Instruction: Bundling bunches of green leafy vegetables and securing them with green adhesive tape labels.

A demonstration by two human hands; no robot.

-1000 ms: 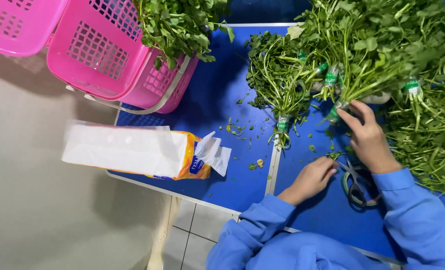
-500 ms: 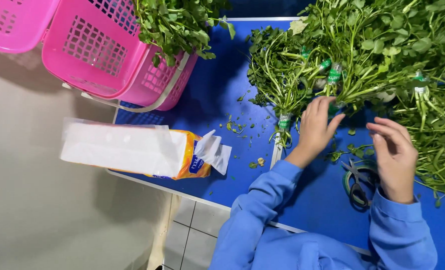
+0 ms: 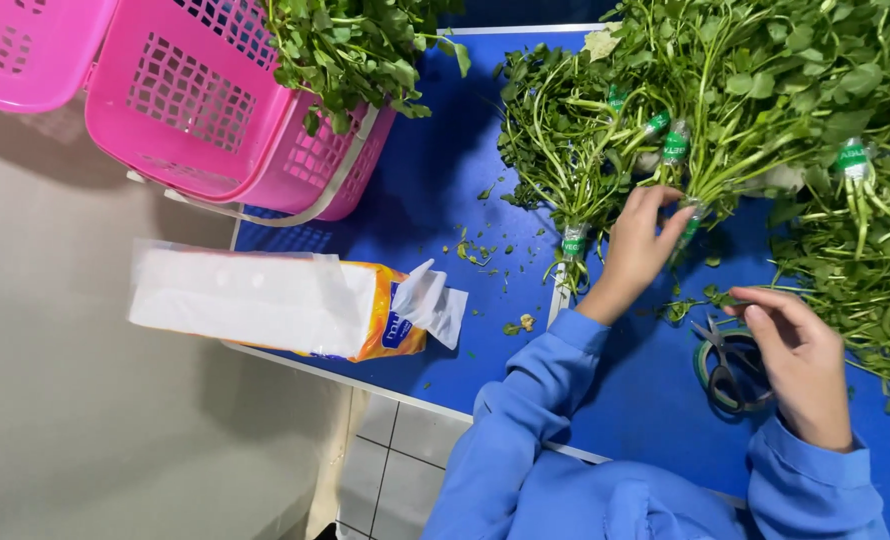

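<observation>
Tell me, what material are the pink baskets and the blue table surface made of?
Pink baskets: likely moulded plastic, glossy, with regular grid holes. Blue table surface: smooth and matte; perhaps a plastic or painted sheet, the pictures cannot settle which.

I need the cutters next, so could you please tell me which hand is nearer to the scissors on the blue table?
Right. The right hand hovers just over the scissors; the left hand is farther up, among the banded herb bundles.

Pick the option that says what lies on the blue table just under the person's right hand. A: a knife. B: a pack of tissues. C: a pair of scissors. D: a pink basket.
C: a pair of scissors lies on the blue table just beneath the right hand, which hovers over it with fingers curled.
</observation>
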